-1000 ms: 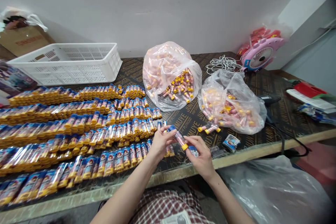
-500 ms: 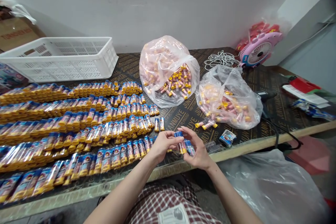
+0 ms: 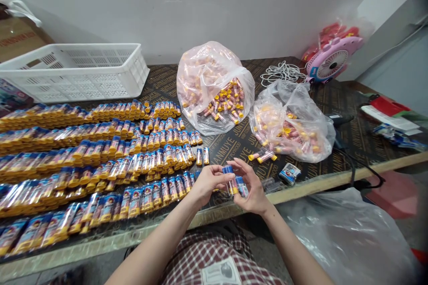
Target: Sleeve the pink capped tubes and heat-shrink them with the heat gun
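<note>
A small clear tube (image 3: 230,181) with a blue upper end and a yellow lower end stands upright between my two hands, above the table's front edge. My left hand (image 3: 210,184) pinches it from the left. The thumb and fingers of my right hand (image 3: 251,189) curve around its right side. A blue and white printed piece (image 3: 242,187) shows between the tube and my right palm; whether that hand grips it, I cannot tell. Rows of stacked blue and yellow wrapped tubes (image 3: 137,202) lie to the left. Two single wrapped tubes (image 3: 203,156) stand apart just beyond my left hand.
Two clear plastic bags, one large (image 3: 200,69) and one smaller (image 3: 301,98), hold many unwrapped pink and yellow tubes. A flat stack of printed sleeves (image 3: 290,173) lies near the edge. Behind are a white crate (image 3: 132,73), coiled cable (image 3: 284,74) and a pink fan (image 3: 334,64).
The view has shifted slightly. Both hands keep nearly the same hold on the tube, and the printed piece by my right palm shows a little more clearly.
</note>
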Demonstrator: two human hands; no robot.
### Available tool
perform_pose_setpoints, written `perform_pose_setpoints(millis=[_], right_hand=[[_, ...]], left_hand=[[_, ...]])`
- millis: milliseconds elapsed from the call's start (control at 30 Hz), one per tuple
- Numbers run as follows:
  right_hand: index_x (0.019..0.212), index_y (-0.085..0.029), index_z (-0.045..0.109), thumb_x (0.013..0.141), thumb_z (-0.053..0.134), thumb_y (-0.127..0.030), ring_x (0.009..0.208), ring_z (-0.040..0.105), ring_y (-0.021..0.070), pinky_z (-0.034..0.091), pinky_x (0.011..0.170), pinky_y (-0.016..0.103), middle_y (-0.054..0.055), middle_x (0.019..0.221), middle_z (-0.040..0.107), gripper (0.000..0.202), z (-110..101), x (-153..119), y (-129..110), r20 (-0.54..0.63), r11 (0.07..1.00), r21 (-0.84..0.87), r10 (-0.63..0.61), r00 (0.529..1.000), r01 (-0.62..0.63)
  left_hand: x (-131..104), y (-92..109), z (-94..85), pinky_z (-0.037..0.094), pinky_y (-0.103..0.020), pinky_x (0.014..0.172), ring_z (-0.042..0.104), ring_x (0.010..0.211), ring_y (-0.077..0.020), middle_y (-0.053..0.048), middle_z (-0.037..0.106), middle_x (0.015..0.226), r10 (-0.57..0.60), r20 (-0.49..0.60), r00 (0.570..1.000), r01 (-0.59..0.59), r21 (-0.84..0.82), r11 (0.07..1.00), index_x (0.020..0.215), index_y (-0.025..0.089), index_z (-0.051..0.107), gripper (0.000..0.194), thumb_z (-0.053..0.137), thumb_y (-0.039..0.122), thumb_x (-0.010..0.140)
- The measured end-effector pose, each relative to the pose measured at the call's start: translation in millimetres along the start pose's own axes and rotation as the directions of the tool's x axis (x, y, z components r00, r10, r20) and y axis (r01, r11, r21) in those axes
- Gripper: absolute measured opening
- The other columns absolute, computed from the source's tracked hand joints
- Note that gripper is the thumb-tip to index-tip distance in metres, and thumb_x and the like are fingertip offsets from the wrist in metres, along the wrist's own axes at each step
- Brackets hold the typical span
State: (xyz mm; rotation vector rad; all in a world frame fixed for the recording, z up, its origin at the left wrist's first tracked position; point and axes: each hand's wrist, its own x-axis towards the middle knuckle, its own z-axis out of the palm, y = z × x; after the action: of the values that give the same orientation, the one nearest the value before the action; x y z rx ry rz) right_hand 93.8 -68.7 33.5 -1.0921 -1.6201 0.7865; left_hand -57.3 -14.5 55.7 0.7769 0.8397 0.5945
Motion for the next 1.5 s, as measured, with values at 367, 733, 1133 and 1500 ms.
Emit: perform_pose_setpoints(millis=[367,733,1133,1500], right_hand=[[0.141,-0.031,0.019,0.083,0.045,-0.055,0.114,0.054,0.0224,0.040,0.095,0.046,0.012,0.129,0.049,0.068,21.6,54.3,51.6,0.061,0.693,0.437,0.613,0.788,-0.573],[0.134,-0.025,0.035,0.089,0.030,-0.045,0.100,0.057,0.0207,0.044,0.085,0.039,0.009,0.112,0.060,0.049,43.1,94.5,64.6,-0.002,0.832,0.079,0.550,0.835,-0.549],[0.099,-0.017,0.064,0.074,0.044,-0.001,0.096,0.047,0.0280,0.032,0.083,0.042,0.012,0.091,0.063,0.036,-78.1,46.2,78.1,0.098,0.455,-0.888,0.337,0.936,-0.071],[0.114,-0.021,0.057,0.088,0.044,-0.026,0.087,0.056,0.0193,0.045,0.080,0.034,0.006,0.097,0.059,0.029,-65.2,9.6,43.2,-0.243,0.861,-0.455,0.124,0.962,-0.226]], left_hand=[[63.9,34.3,-55.5,0.044,-0.028,0.061,0.062,0.063,-0.0203,-0.004,0.064,0.063,0.425,-0.282,0.860,-0.096,0.729,0.677,0.078,0.016,0.058,0.038,0.080,0.035,0.053],[82.3,44.7,-56.7,0.044,-0.033,0.069,0.064,0.084,-0.0301,-0.020,0.066,0.088,0.487,-0.148,0.861,0.238,0.963,-0.128,0.104,0.010,0.053,0.037,0.052,0.040,0.083],[62.6,-37.7,22.7,0.047,-0.032,0.075,0.064,0.087,-0.0240,-0.012,0.068,0.092,0.159,0.106,0.982,-0.095,0.993,-0.075,0.088,0.015,0.065,0.019,0.060,0.030,0.076],[63.0,-49.5,16.5,0.044,-0.031,0.072,0.064,0.083,-0.0231,-0.010,0.069,0.085,0.205,0.099,0.974,-0.096,0.995,-0.023,0.085,0.016,0.063,0.016,0.048,0.015,0.079]])
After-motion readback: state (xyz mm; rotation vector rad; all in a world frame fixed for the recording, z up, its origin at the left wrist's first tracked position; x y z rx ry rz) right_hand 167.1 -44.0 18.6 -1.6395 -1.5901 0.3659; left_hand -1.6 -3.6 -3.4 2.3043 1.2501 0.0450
